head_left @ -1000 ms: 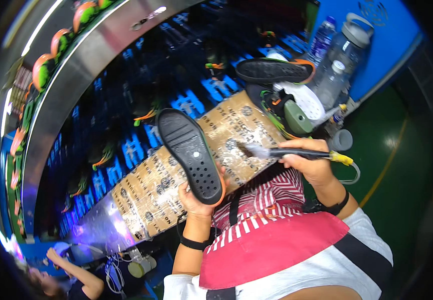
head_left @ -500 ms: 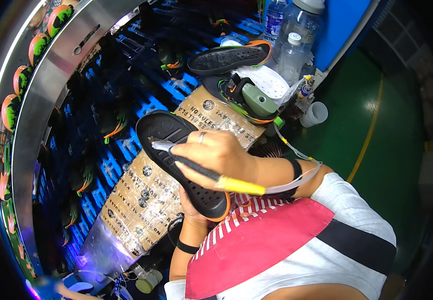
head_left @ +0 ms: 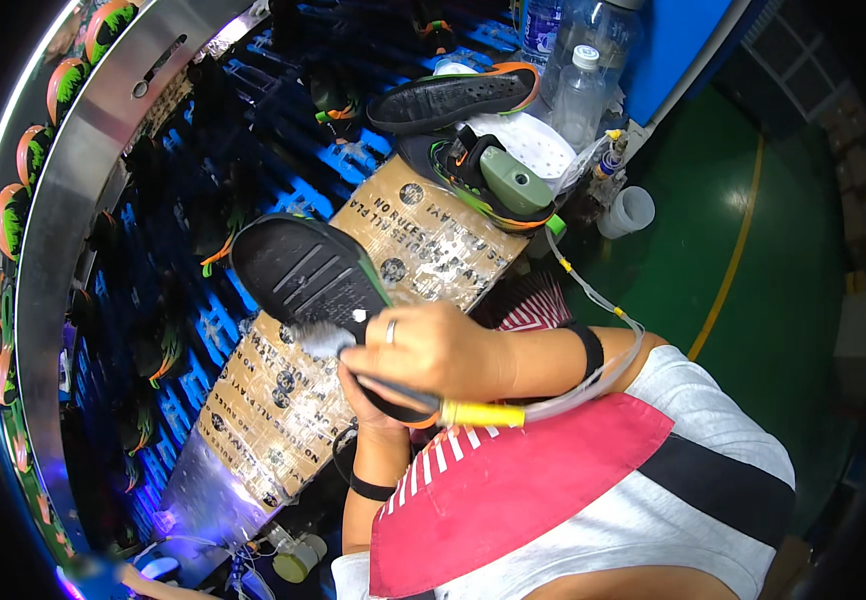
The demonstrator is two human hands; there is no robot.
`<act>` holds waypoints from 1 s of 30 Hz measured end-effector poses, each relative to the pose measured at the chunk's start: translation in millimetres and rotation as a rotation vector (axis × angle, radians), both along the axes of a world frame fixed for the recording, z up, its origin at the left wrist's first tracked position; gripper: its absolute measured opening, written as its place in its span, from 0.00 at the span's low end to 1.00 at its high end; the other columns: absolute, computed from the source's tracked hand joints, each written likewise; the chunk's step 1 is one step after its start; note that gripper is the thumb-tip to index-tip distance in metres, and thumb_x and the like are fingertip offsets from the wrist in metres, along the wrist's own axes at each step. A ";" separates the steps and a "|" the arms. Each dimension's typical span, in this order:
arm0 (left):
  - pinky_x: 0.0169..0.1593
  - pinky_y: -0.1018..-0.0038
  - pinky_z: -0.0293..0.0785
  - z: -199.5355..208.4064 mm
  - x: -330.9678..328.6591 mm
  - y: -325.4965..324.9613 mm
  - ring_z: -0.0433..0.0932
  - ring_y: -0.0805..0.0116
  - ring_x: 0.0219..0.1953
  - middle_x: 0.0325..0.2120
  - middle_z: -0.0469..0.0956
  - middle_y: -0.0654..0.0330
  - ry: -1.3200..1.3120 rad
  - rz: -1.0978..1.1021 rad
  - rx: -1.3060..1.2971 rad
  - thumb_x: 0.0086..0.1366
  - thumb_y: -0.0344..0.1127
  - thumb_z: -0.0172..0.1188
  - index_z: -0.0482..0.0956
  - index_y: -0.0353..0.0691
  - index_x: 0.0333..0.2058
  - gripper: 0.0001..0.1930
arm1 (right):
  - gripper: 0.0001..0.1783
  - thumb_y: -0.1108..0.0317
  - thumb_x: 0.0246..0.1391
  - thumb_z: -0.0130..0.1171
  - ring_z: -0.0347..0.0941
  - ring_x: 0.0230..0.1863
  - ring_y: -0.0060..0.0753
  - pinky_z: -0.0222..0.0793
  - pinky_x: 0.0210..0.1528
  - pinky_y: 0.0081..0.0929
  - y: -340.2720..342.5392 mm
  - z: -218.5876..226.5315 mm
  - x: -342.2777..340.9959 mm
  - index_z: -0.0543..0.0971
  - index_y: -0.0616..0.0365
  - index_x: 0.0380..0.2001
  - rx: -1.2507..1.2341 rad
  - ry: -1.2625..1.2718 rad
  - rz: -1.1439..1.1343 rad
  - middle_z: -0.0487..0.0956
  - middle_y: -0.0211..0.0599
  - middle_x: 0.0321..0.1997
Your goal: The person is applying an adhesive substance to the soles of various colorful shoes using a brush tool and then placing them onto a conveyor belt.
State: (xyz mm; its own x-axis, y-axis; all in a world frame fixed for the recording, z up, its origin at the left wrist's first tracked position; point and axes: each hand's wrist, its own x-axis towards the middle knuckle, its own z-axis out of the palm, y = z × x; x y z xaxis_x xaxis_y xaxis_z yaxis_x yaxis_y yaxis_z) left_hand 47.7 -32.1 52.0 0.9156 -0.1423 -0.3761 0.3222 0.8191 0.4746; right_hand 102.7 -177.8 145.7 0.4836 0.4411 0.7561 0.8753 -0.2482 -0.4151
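A black shoe sole (head_left: 305, 275) is held tread side up over the cardboard-covered bench (head_left: 283, 410). My left hand (head_left: 378, 408) grips it from beneath at its near end and is mostly hidden. My right hand (head_left: 431, 348) is closed on a brush tool (head_left: 408, 390) with a yellow end and a clear hose (head_left: 593, 365). The brush head (head_left: 328, 340) lies on the sole's near part. A black band sits on each wrist.
A shoe on a green last (head_left: 488, 185) and another black sole (head_left: 453, 95) lie on the bench's far end beside a white perforated dish (head_left: 535, 148). Plastic bottles (head_left: 581, 85) and a small cup (head_left: 628, 210) stand at the right. Shoes ride a blue conveyor (head_left: 193, 310) at left.
My right hand brought the brush from the right onto the sole and is working along it. The sole has tilted flatter and sits closer to me.
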 end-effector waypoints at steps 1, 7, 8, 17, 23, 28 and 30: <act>0.56 0.60 0.67 -1.0 0.5 1.1 0.71 0.58 0.51 0.50 0.70 0.52 -0.015 -0.012 -0.005 0.52 0.65 0.54 0.66 0.44 0.54 0.37 | 0.14 0.68 0.37 0.63 0.71 0.23 0.29 0.68 0.21 0.25 -1.0 -2.0 -2.4 0.77 0.57 0.32 -0.072 -0.031 0.100 0.70 0.29 0.22; 0.55 0.57 0.67 0.0 7.3 6.4 0.68 0.53 0.53 0.51 0.68 0.51 -0.040 0.116 -0.101 0.51 0.68 0.53 0.64 0.44 0.55 0.40 | 0.10 0.64 0.41 0.59 0.71 0.23 0.32 0.66 0.23 0.28 2.2 -12.5 -10.0 0.76 0.53 0.31 0.129 0.100 -0.018 0.69 0.31 0.20; 0.54 0.58 0.67 1.7 7.3 5.4 0.68 0.54 0.51 0.50 0.69 0.52 -0.167 0.064 -0.151 0.53 0.66 0.51 0.64 0.43 0.54 0.38 | 0.11 0.64 0.41 0.59 0.72 0.23 0.32 0.66 0.23 0.29 3.0 -12.7 -10.7 0.76 0.54 0.30 0.096 0.115 -0.026 0.69 0.31 0.20; 0.53 0.53 0.67 6.0 25.1 15.9 0.67 0.52 0.50 0.51 0.67 0.53 -0.438 0.102 -0.302 0.55 0.58 0.55 0.64 0.45 0.55 0.33 | 0.11 0.66 0.43 0.62 0.75 0.30 0.42 0.70 0.33 0.32 -14.5 -8.2 -13.5 0.80 0.58 0.32 0.127 0.677 0.338 0.77 0.41 0.27; 0.55 0.54 0.66 5.3 28.0 32.3 0.65 0.49 0.52 0.52 0.66 0.50 -0.491 0.045 -0.263 0.50 0.65 0.58 0.58 0.45 0.59 0.43 | 0.12 0.65 0.42 0.63 0.75 0.29 0.42 0.69 0.32 0.32 -19.1 -8.4 -11.8 0.81 0.53 0.33 0.039 0.775 0.535 0.78 0.40 0.26; 0.49 0.54 0.72 15.0 25.1 48.5 0.69 0.46 0.49 0.49 0.67 0.44 -0.406 -0.028 -0.058 0.47 0.64 0.62 0.61 0.38 0.57 0.45 | 0.14 0.65 0.42 0.63 0.74 0.29 0.41 0.67 0.31 0.34 -21.7 -9.8 -9.5 0.81 0.53 0.35 -0.110 0.638 0.460 0.77 0.40 0.27; 0.51 0.55 0.70 17.2 26.6 57.6 0.68 0.46 0.51 0.49 0.67 0.43 -0.400 -0.127 -0.041 0.45 0.64 0.62 0.60 0.37 0.57 0.47 | 0.14 0.65 0.42 0.63 0.75 0.29 0.41 0.68 0.32 0.34 -24.1 -10.1 -9.1 0.81 0.54 0.35 -0.141 0.664 0.540 0.78 0.40 0.28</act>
